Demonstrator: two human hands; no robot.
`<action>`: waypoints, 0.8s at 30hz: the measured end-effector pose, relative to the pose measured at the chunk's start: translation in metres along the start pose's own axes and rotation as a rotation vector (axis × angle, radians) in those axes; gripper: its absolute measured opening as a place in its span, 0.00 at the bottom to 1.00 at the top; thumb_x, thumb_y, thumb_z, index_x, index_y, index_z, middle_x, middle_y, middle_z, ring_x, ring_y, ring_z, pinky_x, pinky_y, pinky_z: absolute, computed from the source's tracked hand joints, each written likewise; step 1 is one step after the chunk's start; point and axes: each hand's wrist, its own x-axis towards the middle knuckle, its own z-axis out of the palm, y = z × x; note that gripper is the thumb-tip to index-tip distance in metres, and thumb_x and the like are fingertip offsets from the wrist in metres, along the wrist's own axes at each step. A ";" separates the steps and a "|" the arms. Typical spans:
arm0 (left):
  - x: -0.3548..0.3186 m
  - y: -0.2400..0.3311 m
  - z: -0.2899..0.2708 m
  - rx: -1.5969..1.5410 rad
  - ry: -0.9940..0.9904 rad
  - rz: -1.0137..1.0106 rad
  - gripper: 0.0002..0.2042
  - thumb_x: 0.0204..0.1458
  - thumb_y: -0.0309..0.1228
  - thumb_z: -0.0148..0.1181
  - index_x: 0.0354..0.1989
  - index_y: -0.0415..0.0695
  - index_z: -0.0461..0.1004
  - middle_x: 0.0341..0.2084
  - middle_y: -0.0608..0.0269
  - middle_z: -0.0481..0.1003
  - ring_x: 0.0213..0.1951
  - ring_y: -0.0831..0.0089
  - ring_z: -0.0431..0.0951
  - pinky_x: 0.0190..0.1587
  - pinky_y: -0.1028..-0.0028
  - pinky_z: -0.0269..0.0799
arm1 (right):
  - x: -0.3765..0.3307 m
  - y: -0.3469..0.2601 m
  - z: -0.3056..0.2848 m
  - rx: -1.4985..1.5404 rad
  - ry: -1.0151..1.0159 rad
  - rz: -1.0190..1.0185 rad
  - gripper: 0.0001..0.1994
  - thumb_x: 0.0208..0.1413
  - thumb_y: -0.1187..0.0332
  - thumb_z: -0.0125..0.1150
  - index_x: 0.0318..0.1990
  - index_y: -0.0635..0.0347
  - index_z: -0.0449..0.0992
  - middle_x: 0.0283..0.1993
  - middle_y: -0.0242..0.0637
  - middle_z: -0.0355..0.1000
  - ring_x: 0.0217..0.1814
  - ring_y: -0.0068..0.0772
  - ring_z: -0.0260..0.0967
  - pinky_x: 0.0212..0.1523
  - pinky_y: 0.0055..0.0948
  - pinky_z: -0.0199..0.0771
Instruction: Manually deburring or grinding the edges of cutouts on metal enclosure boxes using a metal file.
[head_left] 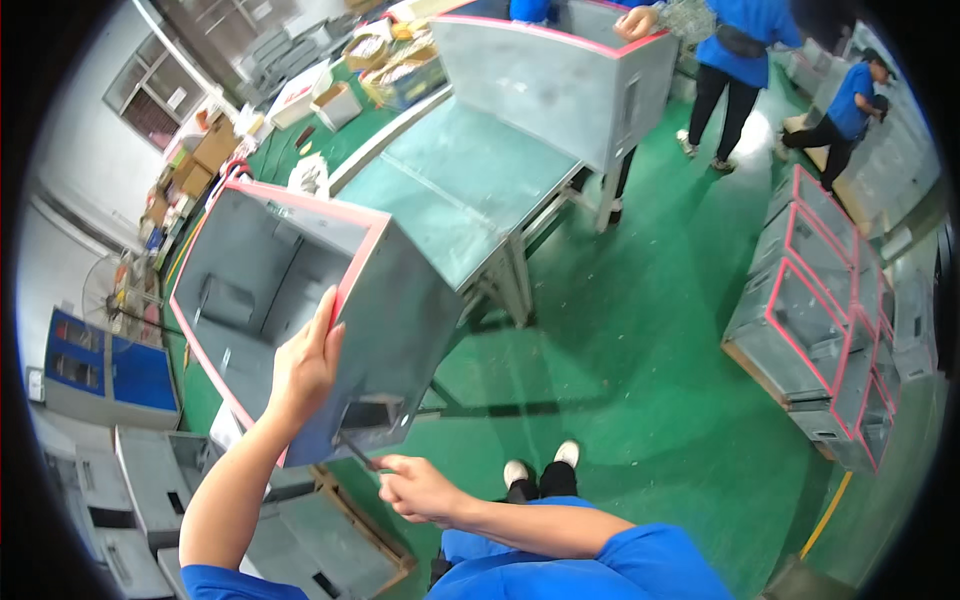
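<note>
A grey metal cabinet [415,300] with a pink-edged open front stands tilted in front of me, at the near end of the work table. My left hand [303,370] grips its pink rim, fingers pointing up along the edge. Low on the cabinet's side is a rectangular cutout [372,413]. Closed around the handle of a thin dark tool [360,456], my right hand [420,490] holds the tip at the cutout's lower edge. The tool's exact kind is too small to make out.
The green-topped table [450,180] carries another pink-edged cabinet [540,85] at its far end, with a person's hand on it. Stacked cabinets [800,320] stand at the right, more grey cabinets [320,550] at lower left. A fan [110,290] is at the left; other people stand beyond.
</note>
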 end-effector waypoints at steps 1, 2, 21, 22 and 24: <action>-0.001 0.003 -0.001 -0.001 -0.002 -0.008 0.20 0.52 0.32 0.45 0.54 0.45 0.57 0.36 0.46 0.70 0.36 0.51 0.71 0.36 0.64 0.67 | 0.007 -0.001 0.002 -0.055 -0.011 -0.010 0.21 0.51 0.75 0.37 0.56 0.62 0.54 0.20 0.25 0.55 0.12 0.09 0.45 0.09 0.12 0.44; 0.001 0.007 -0.003 -0.002 -0.006 -0.017 0.20 0.52 0.32 0.45 0.54 0.45 0.57 0.36 0.46 0.70 0.35 0.51 0.71 0.36 0.64 0.67 | 0.010 -0.005 -0.001 -0.066 -0.037 -0.047 0.21 0.51 0.75 0.37 0.56 0.63 0.54 0.20 0.24 0.54 0.12 0.09 0.45 0.09 0.12 0.44; -0.006 0.006 -0.006 -0.011 0.007 0.000 0.19 0.53 0.35 0.44 0.54 0.45 0.58 0.33 0.46 0.71 0.32 0.51 0.72 0.33 0.63 0.67 | 0.003 0.001 -0.004 -0.132 -0.052 -0.026 0.23 0.52 0.74 0.38 0.58 0.64 0.51 0.21 0.24 0.54 0.11 0.09 0.44 0.09 0.11 0.44; -0.006 0.006 -0.007 -0.004 -0.006 -0.012 0.20 0.53 0.35 0.44 0.54 0.45 0.58 0.33 0.47 0.71 0.32 0.52 0.72 0.33 0.63 0.67 | 0.005 0.001 -0.005 -0.147 -0.054 -0.029 0.23 0.53 0.73 0.38 0.58 0.63 0.50 0.21 0.24 0.54 0.11 0.09 0.44 0.09 0.11 0.44; -0.006 0.007 -0.011 0.011 -0.033 -0.034 0.20 0.53 0.35 0.44 0.54 0.45 0.58 0.33 0.47 0.71 0.32 0.52 0.72 0.33 0.62 0.67 | 0.000 0.002 -0.010 -0.165 -0.050 -0.011 0.22 0.53 0.73 0.38 0.57 0.63 0.51 0.21 0.24 0.54 0.11 0.09 0.44 0.09 0.11 0.43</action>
